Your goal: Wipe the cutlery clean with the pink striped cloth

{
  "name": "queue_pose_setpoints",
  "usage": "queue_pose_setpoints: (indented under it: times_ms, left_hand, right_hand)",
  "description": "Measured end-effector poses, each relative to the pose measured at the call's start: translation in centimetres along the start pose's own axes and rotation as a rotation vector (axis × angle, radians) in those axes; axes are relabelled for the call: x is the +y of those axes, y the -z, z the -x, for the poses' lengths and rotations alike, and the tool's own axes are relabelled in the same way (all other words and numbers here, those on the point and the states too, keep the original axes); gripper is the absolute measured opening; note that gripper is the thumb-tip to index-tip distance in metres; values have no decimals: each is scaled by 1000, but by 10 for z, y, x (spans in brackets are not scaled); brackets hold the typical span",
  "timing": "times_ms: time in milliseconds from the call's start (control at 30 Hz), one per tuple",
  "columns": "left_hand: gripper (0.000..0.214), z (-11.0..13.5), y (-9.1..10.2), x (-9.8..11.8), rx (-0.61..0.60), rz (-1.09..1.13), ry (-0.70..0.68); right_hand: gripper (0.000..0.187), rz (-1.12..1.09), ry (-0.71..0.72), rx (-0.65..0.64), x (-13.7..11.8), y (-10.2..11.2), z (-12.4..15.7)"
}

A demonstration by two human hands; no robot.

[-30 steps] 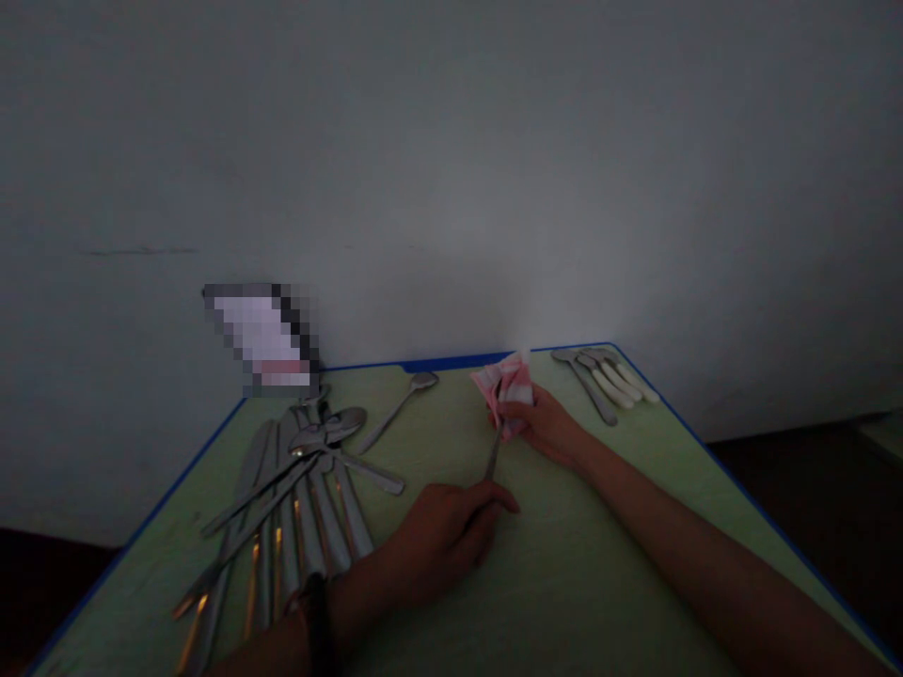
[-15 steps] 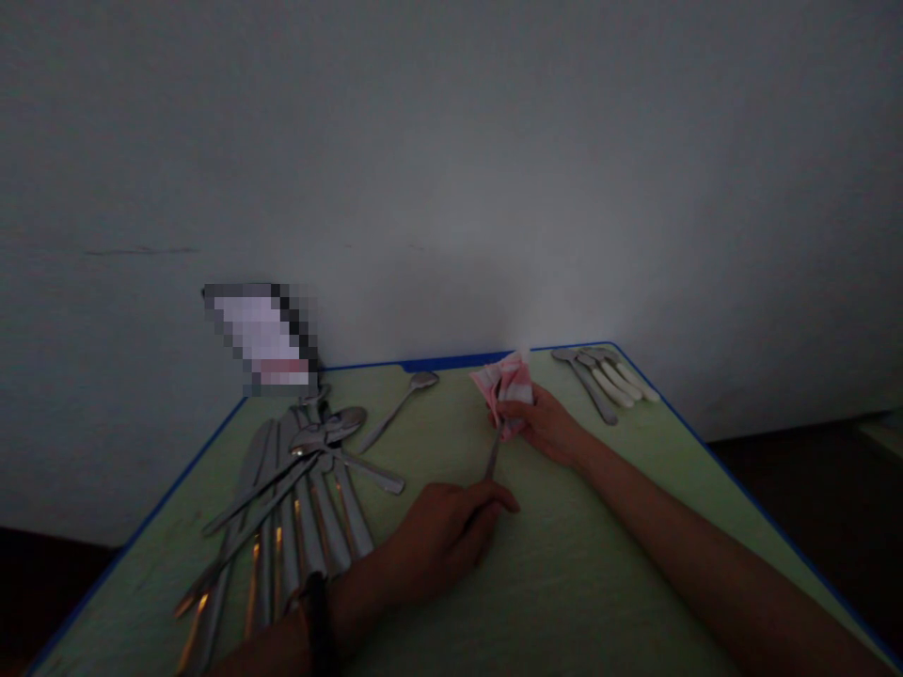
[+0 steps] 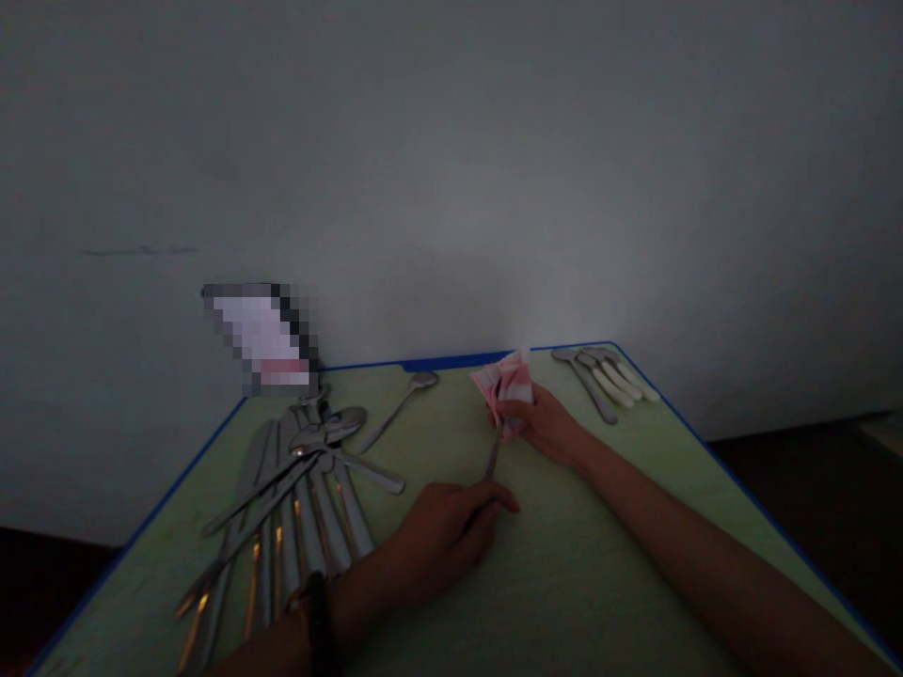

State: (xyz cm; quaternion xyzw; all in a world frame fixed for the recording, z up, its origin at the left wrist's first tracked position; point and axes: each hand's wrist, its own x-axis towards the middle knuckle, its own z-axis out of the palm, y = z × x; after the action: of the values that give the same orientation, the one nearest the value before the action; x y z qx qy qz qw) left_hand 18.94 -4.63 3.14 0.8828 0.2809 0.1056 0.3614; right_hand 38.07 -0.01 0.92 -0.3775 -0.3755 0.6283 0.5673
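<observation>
My left hand point(image 3: 451, 531) is closed round the lower end of a thin piece of metal cutlery point(image 3: 495, 458), low over the table. Its upper end goes into a folded pink-and-white checked cloth point(image 3: 516, 384), so I cannot see which kind of cutlery it is. My right hand point(image 3: 543, 423) pinches this cloth around the cutlery, thumb on the near side. A dark band circles my left wrist. Beside my left forearm lies a spread of metal cutlery, with long-handled pieces point(image 3: 307, 531) side by side and several spoons point(image 3: 331, 432) crossed on top.
A single spoon point(image 3: 399, 409) lies at the back middle of the green, blue-edged table point(image 3: 599, 555). At the back right are several spoons point(image 3: 596, 385), some with white handles. A blurred-out screen-like device point(image 3: 261, 334) leans by the wall point(image 3: 451, 169) at the back left.
</observation>
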Motion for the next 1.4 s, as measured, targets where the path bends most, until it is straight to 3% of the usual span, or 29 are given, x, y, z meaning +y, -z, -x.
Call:
queue_pose_setpoints:
  times_ms: [1400]
  left_hand:
    - [28, 0, 0, 0, -9, 9, 3]
  right_hand:
    - [26, 20, -10, 4, -3, -2, 2]
